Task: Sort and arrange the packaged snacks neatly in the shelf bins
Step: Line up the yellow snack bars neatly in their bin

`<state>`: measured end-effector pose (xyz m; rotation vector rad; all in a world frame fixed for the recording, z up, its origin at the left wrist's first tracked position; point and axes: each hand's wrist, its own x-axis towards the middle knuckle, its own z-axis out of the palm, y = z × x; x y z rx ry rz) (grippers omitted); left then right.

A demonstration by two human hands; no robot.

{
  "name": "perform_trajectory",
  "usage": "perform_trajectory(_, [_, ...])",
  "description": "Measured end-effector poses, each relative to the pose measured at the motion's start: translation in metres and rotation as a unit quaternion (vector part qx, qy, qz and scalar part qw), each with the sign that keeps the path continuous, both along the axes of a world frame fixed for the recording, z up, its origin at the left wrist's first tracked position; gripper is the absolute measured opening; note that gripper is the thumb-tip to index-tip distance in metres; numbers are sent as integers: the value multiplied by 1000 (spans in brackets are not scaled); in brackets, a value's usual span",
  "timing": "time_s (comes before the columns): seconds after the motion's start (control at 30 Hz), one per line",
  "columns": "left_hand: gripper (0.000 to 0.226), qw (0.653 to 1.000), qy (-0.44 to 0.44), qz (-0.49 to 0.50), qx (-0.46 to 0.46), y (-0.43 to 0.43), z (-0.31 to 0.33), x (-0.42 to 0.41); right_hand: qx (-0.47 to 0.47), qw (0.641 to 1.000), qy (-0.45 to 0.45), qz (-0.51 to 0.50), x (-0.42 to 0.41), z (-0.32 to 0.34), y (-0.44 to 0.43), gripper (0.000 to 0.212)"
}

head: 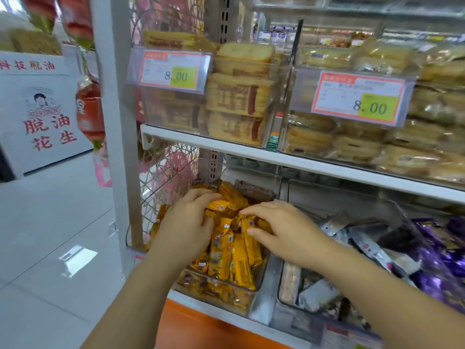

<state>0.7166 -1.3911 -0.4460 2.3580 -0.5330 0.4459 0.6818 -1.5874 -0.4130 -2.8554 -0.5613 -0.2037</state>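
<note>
Packets (226, 250) heaped in the clear bin (216, 297); my right hand (284, 229) flat on them, left hand (186, 222) maybe gripping, can't tell; purple bags (440, 250) beside bin.

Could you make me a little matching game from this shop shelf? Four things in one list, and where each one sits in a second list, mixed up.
Things
1. yellow snack packets
2. purple packets
3. price tag reading 8.00
4. white sign with red characters

Places
A. far left, standing on the floor
B. lower shelf, far right
C. on the front of an upper-shelf bin
D. lower-shelf bin, under the left hand and right hand

Pairs: 1-D, 2-B, 3-C, 4-A
</note>
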Motion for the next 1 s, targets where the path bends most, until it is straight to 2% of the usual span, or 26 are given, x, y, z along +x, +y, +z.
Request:
perform_trajectory(0.13, [35, 997, -26, -76, -4, -39, 6, -18, -34, 995, -5, -95, -31, 1, -57, 43])
perform_trajectory(0.2, [32, 995, -31, -96, 7, -60, 4, -21, -35, 990, 73, -116, -40, -7, -81, 48])
perform_trajectory(0.27, [29, 993, -33, -115, 9, -78, 1, -23, 21, 986, 136, -95, -48, -17, -97, 57])
perform_trajectory(0.37, [29, 988, -35, -153, 10, -99, -4, -20, 60, 982, 151, -93, -55, -24, -116, 43])
perform_trajectory(0.53, [25, 985, -23, -169, 30, -106, -9, -16, 32, 985, 140, -95, -56, -18, -130, 39])
perform_trajectory(0.63, [24, 984, -18, -172, 30, -101, -9, -14, 132, 973, 177, -72, -49, -8, -122, 31])
perform_trajectory(0.7, [24, 985, -27, -167, 22, -97, -9, -11, 202, 964, 162, -63, -38, -5, -117, 26])
perform_trajectory(0.77, [23, 986, -31, -163, 9, -94, -7, -9, 216, 963, 139, -83, -20, -7, -116, 25])
perform_trajectory(0.83, [24, 986, -27, -163, 1, -91, -6, -8, 156, 971, 140, -115, 2, -11, -119, 28])
perform_trajectory(0.9, [24, 986, -22, -164, 2, -89, -7, -7, 48, 981, 129, -139, 24, -18, -128, 31])
perform_trajectory(1.0, [25, 986, -20, -166, 7, -88, -7, -4, -83, 976, 134, -149, 47, -29, -138, 57])
